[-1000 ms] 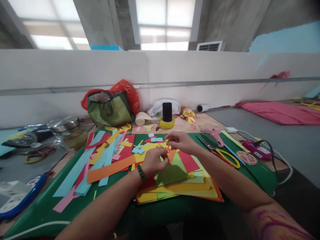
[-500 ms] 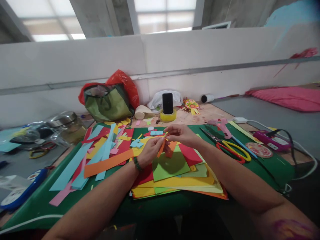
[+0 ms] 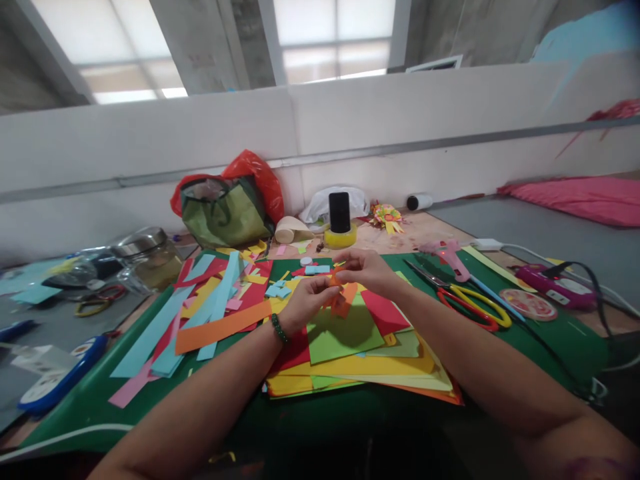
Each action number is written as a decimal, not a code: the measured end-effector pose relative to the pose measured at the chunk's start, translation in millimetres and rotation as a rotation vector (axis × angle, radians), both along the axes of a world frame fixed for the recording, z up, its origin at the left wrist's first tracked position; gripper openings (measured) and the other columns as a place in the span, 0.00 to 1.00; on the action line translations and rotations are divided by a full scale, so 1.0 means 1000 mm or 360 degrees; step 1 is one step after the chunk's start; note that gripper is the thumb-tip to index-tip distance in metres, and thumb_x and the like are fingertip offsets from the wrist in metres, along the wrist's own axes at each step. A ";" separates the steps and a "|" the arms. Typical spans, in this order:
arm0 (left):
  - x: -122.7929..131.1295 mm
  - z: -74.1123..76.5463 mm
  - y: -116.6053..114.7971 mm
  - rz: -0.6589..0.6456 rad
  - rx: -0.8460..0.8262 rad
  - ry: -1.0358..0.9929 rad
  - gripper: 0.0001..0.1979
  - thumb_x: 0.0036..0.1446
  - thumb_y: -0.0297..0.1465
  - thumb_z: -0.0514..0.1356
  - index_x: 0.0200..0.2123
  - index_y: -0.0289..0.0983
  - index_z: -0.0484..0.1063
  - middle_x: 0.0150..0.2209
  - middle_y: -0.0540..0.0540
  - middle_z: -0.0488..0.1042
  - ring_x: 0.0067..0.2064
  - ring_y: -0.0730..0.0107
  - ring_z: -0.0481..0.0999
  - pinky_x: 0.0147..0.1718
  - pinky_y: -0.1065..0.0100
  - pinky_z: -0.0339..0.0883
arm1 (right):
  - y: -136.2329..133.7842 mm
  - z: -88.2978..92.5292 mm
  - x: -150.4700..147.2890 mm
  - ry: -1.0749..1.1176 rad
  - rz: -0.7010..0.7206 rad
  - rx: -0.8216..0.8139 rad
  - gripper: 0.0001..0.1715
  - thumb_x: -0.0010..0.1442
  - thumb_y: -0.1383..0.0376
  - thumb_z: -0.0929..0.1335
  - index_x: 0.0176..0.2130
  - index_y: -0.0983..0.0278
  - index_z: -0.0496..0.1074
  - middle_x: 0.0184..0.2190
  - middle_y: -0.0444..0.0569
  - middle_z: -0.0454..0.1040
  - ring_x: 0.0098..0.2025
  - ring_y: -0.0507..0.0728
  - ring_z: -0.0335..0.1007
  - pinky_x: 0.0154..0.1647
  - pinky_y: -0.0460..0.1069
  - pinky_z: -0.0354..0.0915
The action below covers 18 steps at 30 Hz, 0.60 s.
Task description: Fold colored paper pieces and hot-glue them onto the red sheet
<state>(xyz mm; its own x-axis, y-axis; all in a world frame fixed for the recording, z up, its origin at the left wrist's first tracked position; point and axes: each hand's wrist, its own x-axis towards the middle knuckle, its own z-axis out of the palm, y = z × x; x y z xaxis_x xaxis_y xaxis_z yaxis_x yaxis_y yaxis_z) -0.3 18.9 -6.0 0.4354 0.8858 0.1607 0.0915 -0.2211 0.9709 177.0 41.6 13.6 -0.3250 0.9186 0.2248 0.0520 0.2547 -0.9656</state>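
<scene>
Between my two hands, over the paper stack, is a small orange paper strip (image 3: 336, 281). My left hand (image 3: 309, 301), with a green bead bracelet at the wrist, pinches the strip from the left. From the right, my right hand (image 3: 370, 272) closes thumb and fingers on its upper end. Another orange paper piece (image 3: 345, 305) shows just below the fingers, over a green sheet (image 3: 340, 337). A red sheet (image 3: 383, 312) lies under my right wrist. Small blue paper pieces (image 3: 278, 289) are beside my left hand. The exact fold of the strip is hidden by my fingers.
Paper strips (image 3: 215, 330) in several colours cover the left of the green mat (image 3: 100, 400). Scissors (image 3: 470, 303), a pink glue gun (image 3: 453, 259) and its cord lie at right. A phone (image 3: 339, 212) stands upright on a yellow tape roll (image 3: 341, 236) at the back.
The orange strip, hanging down from my fingers before, is now drawn up between both hands. My left hand has turned slightly, and the whole view has shifted a little.
</scene>
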 end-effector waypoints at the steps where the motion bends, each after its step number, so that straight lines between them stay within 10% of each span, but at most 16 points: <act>1: -0.001 0.002 0.000 -0.0056 -0.0045 -0.0006 0.20 0.48 0.48 0.66 0.26 0.34 0.75 0.25 0.45 0.77 0.27 0.72 0.71 0.30 0.69 0.63 | 0.001 0.001 0.001 0.0016 -0.0035 -0.0012 0.21 0.40 0.64 0.75 0.38 0.66 0.73 0.20 0.41 0.74 0.24 0.51 0.70 0.27 0.47 0.64; 6: -0.017 0.012 0.006 -0.0247 -0.0241 0.0077 0.19 0.41 0.45 0.71 0.25 0.34 0.78 0.26 0.45 0.79 0.29 0.69 0.74 0.33 0.69 0.65 | 0.009 0.007 0.011 0.0177 -0.0143 -0.0077 0.21 0.36 0.65 0.75 0.34 0.65 0.72 0.18 0.39 0.72 0.22 0.50 0.68 0.26 0.46 0.64; 11: -0.026 0.015 0.019 0.0003 -0.0528 -0.0170 0.30 0.46 0.60 0.59 0.25 0.36 0.77 0.22 0.45 0.76 0.29 0.64 0.78 0.35 0.65 0.69 | 0.014 0.010 0.018 0.0256 -0.0153 -0.0068 0.21 0.35 0.65 0.75 0.33 0.64 0.71 0.18 0.39 0.73 0.21 0.50 0.68 0.26 0.47 0.65; 18: -0.007 0.011 0.005 0.0051 -0.0251 -0.0054 0.23 0.41 0.50 0.69 0.26 0.34 0.75 0.24 0.49 0.74 0.26 0.74 0.70 0.29 0.71 0.63 | 0.003 0.005 0.003 0.0180 -0.0056 -0.0013 0.18 0.38 0.65 0.73 0.33 0.64 0.72 0.17 0.38 0.71 0.21 0.50 0.67 0.26 0.46 0.64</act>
<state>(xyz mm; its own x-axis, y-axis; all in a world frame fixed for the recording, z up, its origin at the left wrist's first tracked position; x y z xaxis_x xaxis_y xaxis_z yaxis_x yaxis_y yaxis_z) -7.0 23.9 4.5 0.4030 0.9146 0.0326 0.0624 -0.0630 0.9961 180.3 44.9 18.9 -0.2653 0.9309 0.2509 -0.0487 0.2470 -0.9678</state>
